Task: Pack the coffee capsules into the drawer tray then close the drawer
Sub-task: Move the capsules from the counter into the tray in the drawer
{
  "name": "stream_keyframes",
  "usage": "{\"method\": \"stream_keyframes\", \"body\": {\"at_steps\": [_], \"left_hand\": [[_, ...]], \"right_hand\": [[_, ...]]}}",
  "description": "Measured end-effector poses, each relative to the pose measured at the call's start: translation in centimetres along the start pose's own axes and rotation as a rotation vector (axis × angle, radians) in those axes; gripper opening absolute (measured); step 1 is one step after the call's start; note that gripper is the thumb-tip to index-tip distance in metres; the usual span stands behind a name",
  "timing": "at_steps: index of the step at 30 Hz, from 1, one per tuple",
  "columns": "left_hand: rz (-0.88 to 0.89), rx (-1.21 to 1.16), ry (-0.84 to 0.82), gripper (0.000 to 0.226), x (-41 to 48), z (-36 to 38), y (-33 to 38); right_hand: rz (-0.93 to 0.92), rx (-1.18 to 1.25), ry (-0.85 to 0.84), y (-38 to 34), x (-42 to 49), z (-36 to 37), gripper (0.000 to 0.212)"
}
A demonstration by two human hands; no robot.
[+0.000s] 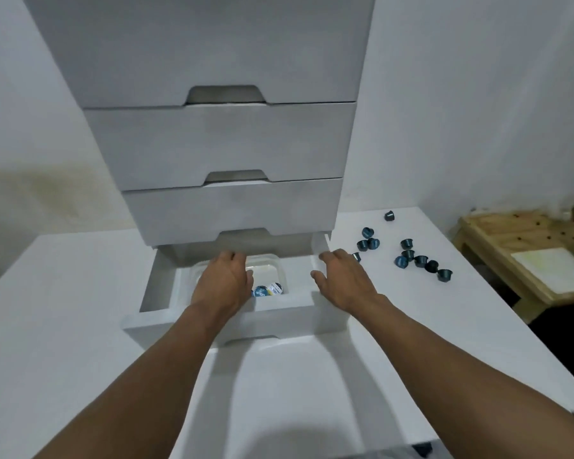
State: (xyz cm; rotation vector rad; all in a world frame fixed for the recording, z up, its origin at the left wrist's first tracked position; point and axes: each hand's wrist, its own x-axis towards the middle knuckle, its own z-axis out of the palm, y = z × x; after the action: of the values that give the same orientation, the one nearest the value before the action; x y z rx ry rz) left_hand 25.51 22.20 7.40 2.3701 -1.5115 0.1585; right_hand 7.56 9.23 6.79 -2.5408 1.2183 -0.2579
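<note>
Plain home room: white drawer unit (219, 144), white table (63, 326), rough wooden bench (511, 233)

Perhaps thirteen capsules (421, 261), four drawers (226, 144), one tray (280, 270).

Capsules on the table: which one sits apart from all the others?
The lone capsule farthest back, toward the wall; the remaining capsules lie grouped nearer the person.

The drawer (279, 323) is pulled open. A clear tray (281, 266) holding two capsules (261, 290) is set inside. More capsules (421, 260) are scattered rightward.
</note>
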Motion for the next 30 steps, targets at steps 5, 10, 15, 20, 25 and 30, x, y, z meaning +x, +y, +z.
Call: {"method": "stream_keyframes", "body": {"at_steps": [5, 10, 15, 20, 25, 30], "left_hand": [[0.093, -0.050, 0.053, 0.021, -3.8, -0.4, 4.1], [0.165, -0.057, -0.020, 0.030, -6.1, 0.5, 8.8], [0.206, -0.068, -0.053, 0.034, -5.5, 1.6, 14.1], [0.228, -0.066, -0.090, 0.035, -2.2, 4.2, 20.9], [0.226, -0.085, -0.129, 0.035, 1.9, 8.5, 28.9], [0.197, -0.095, -0.180, 0.035, 4.9, 12.3, 35.8]], "right_hand": [[0.083, -0.015, 0.006, 2.5, -7.0, -1.3, 0.041], [0.141, -0.014, -0.003, 5.6, -11.5, -2.6, 0.043], [0.186, 0.008, 0.028, 10.1, -13.0, -3.8, 0.042], [0.235, 0.002, 0.037, 16.8, -12.5, -5.2, 0.040], [0.274, 0.010, 0.022, 25.2, -10.0, -7.3, 0.040], [0.305, 0.027, -0.024, 32.5, -6.9, -9.5, 0.046]]}}
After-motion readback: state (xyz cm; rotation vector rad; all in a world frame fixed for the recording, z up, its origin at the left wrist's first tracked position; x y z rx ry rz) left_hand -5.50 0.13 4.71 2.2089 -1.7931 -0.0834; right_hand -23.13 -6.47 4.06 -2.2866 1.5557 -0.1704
